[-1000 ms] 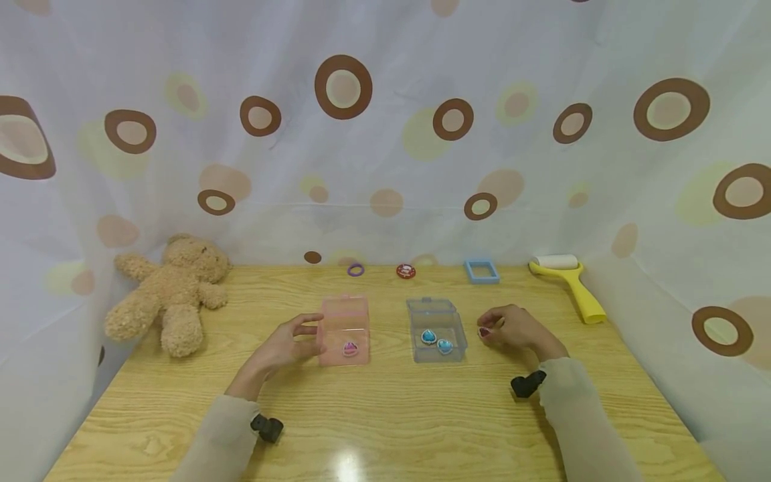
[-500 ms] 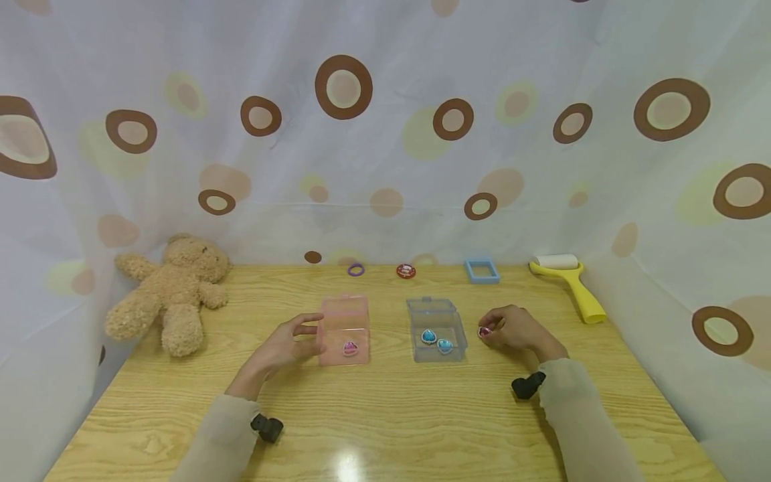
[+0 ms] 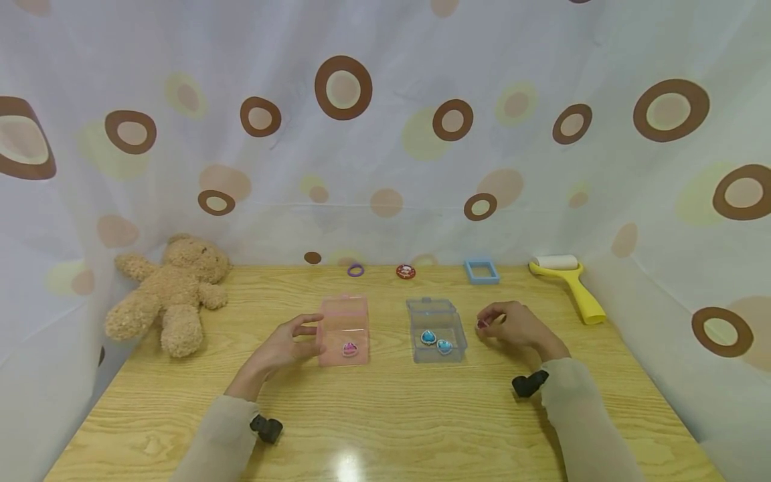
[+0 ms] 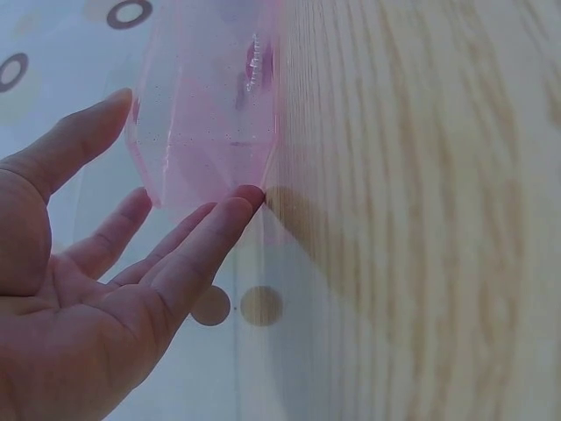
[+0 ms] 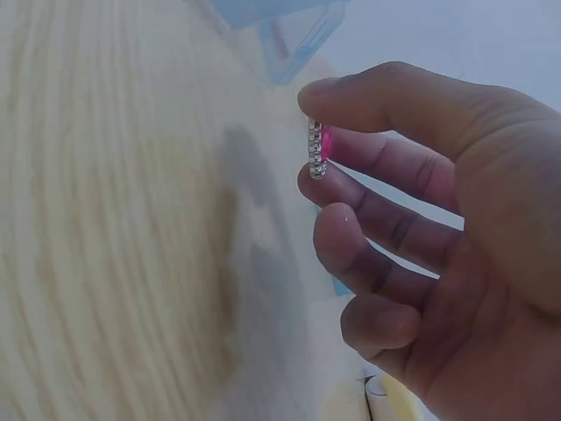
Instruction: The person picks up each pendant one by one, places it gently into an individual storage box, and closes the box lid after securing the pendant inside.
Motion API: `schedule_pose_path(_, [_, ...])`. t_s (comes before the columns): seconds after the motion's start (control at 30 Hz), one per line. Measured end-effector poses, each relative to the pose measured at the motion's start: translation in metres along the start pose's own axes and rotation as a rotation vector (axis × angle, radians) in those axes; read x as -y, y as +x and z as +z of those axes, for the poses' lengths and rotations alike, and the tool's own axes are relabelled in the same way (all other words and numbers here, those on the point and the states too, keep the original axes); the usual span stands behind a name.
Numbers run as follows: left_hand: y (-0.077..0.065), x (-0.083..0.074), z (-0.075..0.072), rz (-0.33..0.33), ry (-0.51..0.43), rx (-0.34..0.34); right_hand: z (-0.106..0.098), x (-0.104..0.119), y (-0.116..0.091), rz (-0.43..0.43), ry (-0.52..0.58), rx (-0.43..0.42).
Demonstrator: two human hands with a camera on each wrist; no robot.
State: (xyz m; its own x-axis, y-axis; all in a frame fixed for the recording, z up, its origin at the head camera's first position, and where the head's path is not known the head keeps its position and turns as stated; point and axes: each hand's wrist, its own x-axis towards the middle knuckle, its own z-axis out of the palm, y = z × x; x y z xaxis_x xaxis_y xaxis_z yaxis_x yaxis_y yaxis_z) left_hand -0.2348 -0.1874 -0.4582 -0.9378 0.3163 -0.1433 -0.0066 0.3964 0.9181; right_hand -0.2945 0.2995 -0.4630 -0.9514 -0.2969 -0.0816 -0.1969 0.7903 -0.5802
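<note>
Between thumb and fingertips my right hand point(image 3: 512, 326) pinches a pink gem point(image 5: 326, 143) with a silver beaded rim, just right of the clear grey-blue box point(image 3: 440, 355). In the right wrist view the gem is on edge, above the table. That box stands with its lid back and holds two blue gems point(image 3: 428, 337). On the left, the fingers of my left hand point(image 3: 289, 345) are extended at the side of a clear pink box point(image 3: 343, 328), fingertips right at its wall. Inside the pink box lies another pink gem point(image 3: 350, 349); its lid is tipped back too.
A teddy bear point(image 3: 175, 294) lies at the table's back left. Along the back edge are a purple ring point(image 3: 355, 270), a red round disc point(image 3: 406, 271) and a light blue square frame point(image 3: 481, 280). A yellow-handled roller point(image 3: 578, 288) lies back right, by the patterned curtain.
My right hand has raised the pink gem a little off the table, its fingers now covering more of it. The left hand and both boxes stay where they were.
</note>
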Motion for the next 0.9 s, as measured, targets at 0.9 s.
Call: schedule_pose_path(0.9, [-0.001, -0.001, 0.001, -0.019, 0.004, 0.004, 0.009, 0.060, 0.016, -0.167, 0.095, -0.089])
